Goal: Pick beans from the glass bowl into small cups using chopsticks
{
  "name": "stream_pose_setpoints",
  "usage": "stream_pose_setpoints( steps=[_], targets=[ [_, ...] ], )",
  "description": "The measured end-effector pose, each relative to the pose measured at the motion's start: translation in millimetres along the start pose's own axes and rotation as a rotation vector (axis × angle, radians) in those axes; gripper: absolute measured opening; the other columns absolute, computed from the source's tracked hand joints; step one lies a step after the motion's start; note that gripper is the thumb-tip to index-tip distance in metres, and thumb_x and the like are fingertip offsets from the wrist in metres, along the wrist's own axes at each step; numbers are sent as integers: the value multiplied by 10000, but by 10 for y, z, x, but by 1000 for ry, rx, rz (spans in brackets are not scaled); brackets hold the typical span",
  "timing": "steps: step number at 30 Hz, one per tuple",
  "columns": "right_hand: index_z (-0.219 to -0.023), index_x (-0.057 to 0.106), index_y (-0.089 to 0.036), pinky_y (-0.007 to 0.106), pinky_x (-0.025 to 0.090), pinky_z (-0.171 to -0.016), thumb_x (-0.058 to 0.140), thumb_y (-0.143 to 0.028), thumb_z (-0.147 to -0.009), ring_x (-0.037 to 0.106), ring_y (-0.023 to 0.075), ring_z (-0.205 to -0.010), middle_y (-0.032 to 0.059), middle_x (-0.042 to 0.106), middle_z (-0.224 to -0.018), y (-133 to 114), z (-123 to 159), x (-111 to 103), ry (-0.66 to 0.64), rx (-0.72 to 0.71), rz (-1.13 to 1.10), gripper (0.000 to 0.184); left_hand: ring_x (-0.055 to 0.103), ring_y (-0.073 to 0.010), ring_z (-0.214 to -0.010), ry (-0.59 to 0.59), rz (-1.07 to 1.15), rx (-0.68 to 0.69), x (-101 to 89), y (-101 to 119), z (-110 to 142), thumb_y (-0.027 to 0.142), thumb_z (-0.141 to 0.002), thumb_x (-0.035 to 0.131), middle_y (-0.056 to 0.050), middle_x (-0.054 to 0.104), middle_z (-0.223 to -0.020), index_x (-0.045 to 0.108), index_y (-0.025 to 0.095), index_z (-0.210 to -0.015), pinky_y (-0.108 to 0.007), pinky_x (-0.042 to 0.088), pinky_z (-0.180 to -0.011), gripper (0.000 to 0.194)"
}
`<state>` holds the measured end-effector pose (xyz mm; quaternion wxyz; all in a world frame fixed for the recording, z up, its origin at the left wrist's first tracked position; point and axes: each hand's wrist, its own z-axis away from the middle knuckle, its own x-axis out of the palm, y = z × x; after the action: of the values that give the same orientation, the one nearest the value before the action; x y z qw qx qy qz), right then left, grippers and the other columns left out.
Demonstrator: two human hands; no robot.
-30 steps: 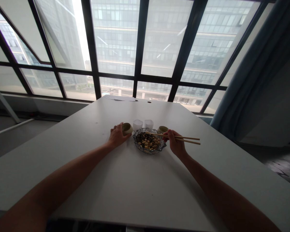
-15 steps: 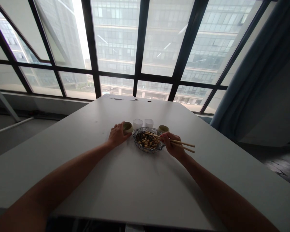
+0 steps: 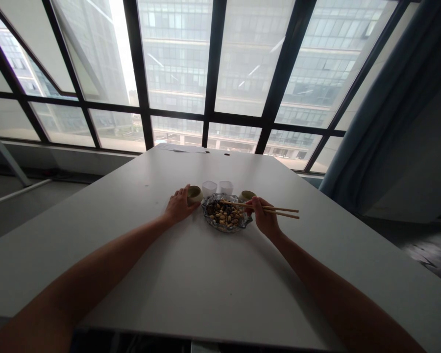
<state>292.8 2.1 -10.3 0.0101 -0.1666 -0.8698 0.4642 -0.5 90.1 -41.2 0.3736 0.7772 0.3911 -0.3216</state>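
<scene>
My left hand is wrapped round the left side of a small green cup standing on the table. In my right hand is a pair of chopsticks, their tips over the far part of a clear glass bowl. Nuts, some pale and some dark, fill the bowl. Whether the tips hold a nut is too small to tell. A second green cup stands just beyond my right hand, partly hidden by it.
Behind the bowl stand two translucent white cups, side by side. They all rest on a long white table, with paper at its far end by the windows. A blue curtain hangs at the right.
The chopsticks' back ends have risen and swung slightly right, and the two sticks now lie closer together. My right hand has shifted up a little. My left hand stays at the cup.
</scene>
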Motion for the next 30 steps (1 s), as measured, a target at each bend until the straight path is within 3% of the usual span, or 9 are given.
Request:
stream_pose_setpoints(
  steps=[9, 12, 14, 16, 19, 21, 25, 30],
  targets=[
    [-739, 663, -180, 295, 497, -506, 575, -725, -844, 591, 153, -500, 38, 666, -578, 26, -31, -11, 16, 33, -29, 562, 577, -352, -1218, -8, 14, 30, 23, -18, -7, 499, -867, 635, -168, 593, -1360, 405, 194, -1441, -478, 489, -976, 689],
    [-732, 662, -181, 295, 494, -500, 577, -743, -829, 584, 152, -492, 36, 661, -567, 36, -34, -9, 22, 43, -35, 577, 561, -347, -1228, 56, 16, 66, -31, 16, 5, 468, -888, 607, -171, 580, -1366, 425, 186, -1423, -488, 478, -980, 632],
    [-731, 660, -184, 297, 494, -498, 576, -751, -823, 581, 153, -490, 33, 656, -559, 40, -36, -8, 25, 46, -33, 580, 529, -329, -1268, 120, 35, 178, -105, 78, 37, 443, -927, 549, -158, 565, -1387, 468, 194, -1387, -488, 449, -1011, 529],
    [-732, 659, -187, 300, 496, -498, 576, -755, -820, 581, 155, -493, 31, 657, -561, 42, -39, -9, 22, 49, -35, 580, 510, -300, -1294, 125, 78, 390, -190, 172, 89, 434, -952, 509, -131, 578, -1384, 518, 219, -1341, -477, 415, -1044, 445],
    [-729, 660, -190, 303, 497, -500, 578, -759, -815, 586, 158, -499, 32, 660, -567, 40, -42, -12, 21, 53, -38, 581, 535, -287, -1275, -2, 146, 739, -284, 333, 173, 472, -929, 551, -117, 614, -1359, 552, 231, -1318, -472, 385, -1067, 458],
    [-724, 660, -189, 302, 496, -499, 578, -761, -813, 585, 157, -497, 33, 659, -566, 37, -40, -12, 27, 54, -43, 585, 567, -285, -1238, -104, 176, 865, -306, 418, 209, 501, -904, 593, -114, 633, -1348, 561, 233, -1318, -468, 384, -1068, 495],
    [-722, 658, -185, 296, 491, -496, 581, -743, -826, 585, 154, -496, 35, 660, -572, 35, -35, -4, 21, 47, -52, 573, 634, -268, -1130, -218, 202, 885, -288, 495, 221, 532, -879, 631, -100, 679, -1290, 627, 236, -1219, -458, 391, -1053, 450],
    [-722, 657, -183, 292, 491, -491, 582, -737, -830, 582, 152, -485, 34, 658, -562, 46, -46, 1, 28, 44, -59, 570, 664, -253, -1031, -214, 220, 821, -288, 539, 219, 540, -888, 613, -96, 726, -1161, 669, 213, -1044, -447, 391, -1030, 367]
  ],
)
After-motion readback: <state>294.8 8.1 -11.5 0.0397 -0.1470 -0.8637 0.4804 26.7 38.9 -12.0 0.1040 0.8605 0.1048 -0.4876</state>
